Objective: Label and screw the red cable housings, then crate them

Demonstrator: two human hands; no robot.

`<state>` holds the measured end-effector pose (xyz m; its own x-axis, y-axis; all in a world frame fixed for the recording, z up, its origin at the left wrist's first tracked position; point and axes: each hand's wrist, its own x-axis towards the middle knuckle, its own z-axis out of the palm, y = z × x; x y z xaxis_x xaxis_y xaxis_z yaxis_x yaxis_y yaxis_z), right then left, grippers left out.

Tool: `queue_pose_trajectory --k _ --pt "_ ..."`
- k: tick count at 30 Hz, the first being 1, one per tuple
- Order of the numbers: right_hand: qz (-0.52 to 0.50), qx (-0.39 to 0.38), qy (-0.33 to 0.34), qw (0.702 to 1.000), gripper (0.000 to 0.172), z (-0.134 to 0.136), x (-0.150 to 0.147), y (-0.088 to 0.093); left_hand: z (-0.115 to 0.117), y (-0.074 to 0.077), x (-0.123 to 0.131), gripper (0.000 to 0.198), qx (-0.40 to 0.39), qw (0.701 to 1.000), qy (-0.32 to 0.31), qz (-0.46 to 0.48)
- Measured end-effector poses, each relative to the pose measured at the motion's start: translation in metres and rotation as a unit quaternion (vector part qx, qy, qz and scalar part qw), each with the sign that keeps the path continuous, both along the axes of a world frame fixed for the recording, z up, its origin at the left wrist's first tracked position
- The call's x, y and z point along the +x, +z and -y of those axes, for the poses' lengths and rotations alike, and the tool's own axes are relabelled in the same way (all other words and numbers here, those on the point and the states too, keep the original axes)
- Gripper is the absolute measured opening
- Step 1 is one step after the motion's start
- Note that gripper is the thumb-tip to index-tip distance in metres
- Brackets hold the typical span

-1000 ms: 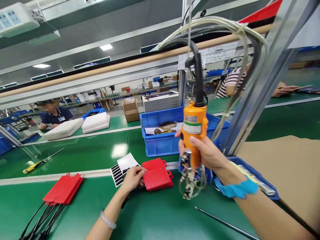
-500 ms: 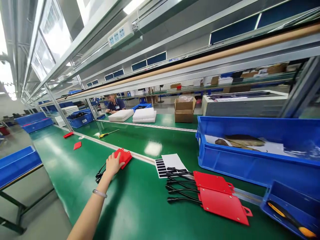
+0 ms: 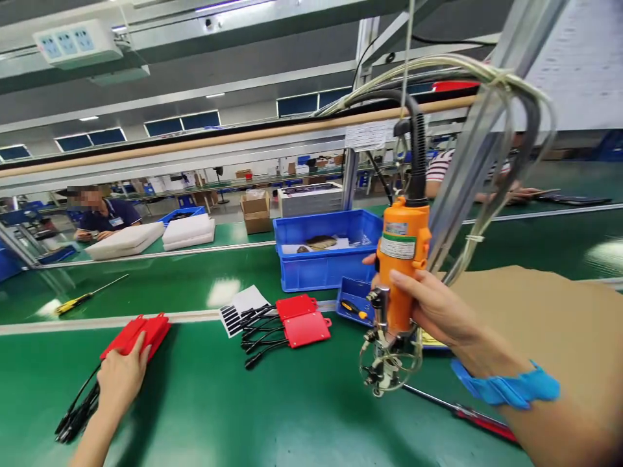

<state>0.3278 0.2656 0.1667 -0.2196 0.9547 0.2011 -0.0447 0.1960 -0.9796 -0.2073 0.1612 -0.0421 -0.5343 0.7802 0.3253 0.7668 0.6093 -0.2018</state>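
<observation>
My right hand is wrapped round an orange electric screwdriver that hangs from an overhead cable, its tip with a wire guard just above the green bench. My left hand lies with fingers on a stack of red flat boxes with black cables at the left. Two more red boxes with black leads lie in the middle, apart from both hands.
A large blue bin and a small blue tray stand behind the red boxes. A brown cardboard sheet lies at right, a red-handled tool in front. A yellow screwdriver lies far left. People work across the line.
My view swung left and back. My left hand left the middle red boxes and now rests on the stack at the left. My right hand still holds the screwdriver.
</observation>
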Motion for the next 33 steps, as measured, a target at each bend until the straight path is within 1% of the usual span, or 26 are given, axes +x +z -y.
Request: queue_pose_trajectory --k 1,2,4,6,8,10,12,14,17,25,28,33 --pt "-0.014 -0.007 0.004 1.000 0.062 0.001 0.000 0.000 -0.001 0.008 0.015 0.054 0.019 1.000 -0.020 -0.005" --pt "-0.035 -0.017 0.009 0.999 0.061 0.001 0.000 -0.001 -0.003 0.015 0.035 0.052 0.042 0.997 -0.057 -0.016" --pt "-0.073 -0.015 0.002 0.997 0.064 -0.001 -0.003 -0.005 -0.004 0.026 0.089 0.047 0.082 0.980 -0.183 -0.010" --pt "-0.098 0.008 -0.014 0.995 0.071 -0.005 -0.010 -0.011 -0.007 0.028 0.151 0.043 0.094 0.938 -0.333 0.032" --pt "-0.111 0.034 -0.021 0.993 0.072 -0.010 -0.021 -0.018 -0.010 0.024 0.209 0.048 0.055 0.884 -0.456 0.089" --pt "-0.121 0.062 -0.027 0.990 0.066 -0.016 -0.032 -0.025 -0.014 0.018 0.252 0.051 0.002 0.845 -0.516 0.139" --pt "-0.126 0.093 -0.041 0.987 0.062 -0.022 -0.043 -0.032 -0.020 0.014 0.280 0.048 -0.040 0.825 -0.536 0.177" --pt "-0.121 0.118 -0.057 0.984 0.061 -0.027 -0.051 -0.038 -0.026 0.012 0.292 0.045 -0.067 0.816 -0.533 0.212" --pt "-0.126 0.128 -0.062 0.982 0.059 -0.030 -0.060 -0.044 -0.032 0.011 0.294 0.043 -0.087 0.811 -0.528 0.239" --pt "-0.141 0.121 -0.057 0.981 0.055 -0.032 -0.078 -0.059 -0.032 0.017 0.294 0.044 -0.118 0.814 -0.518 0.235" --pt "-0.152 0.123 -0.052 0.979 0.054 -0.034 -0.079 -0.061 -0.033 0.017 0.295 0.044 -0.116 0.816 -0.514 0.239" --pt "-0.159 0.129 -0.043 0.978 0.049 -0.037 -0.081 -0.063 -0.033 0.014 0.294 0.045 -0.109 0.818 -0.513 0.237"
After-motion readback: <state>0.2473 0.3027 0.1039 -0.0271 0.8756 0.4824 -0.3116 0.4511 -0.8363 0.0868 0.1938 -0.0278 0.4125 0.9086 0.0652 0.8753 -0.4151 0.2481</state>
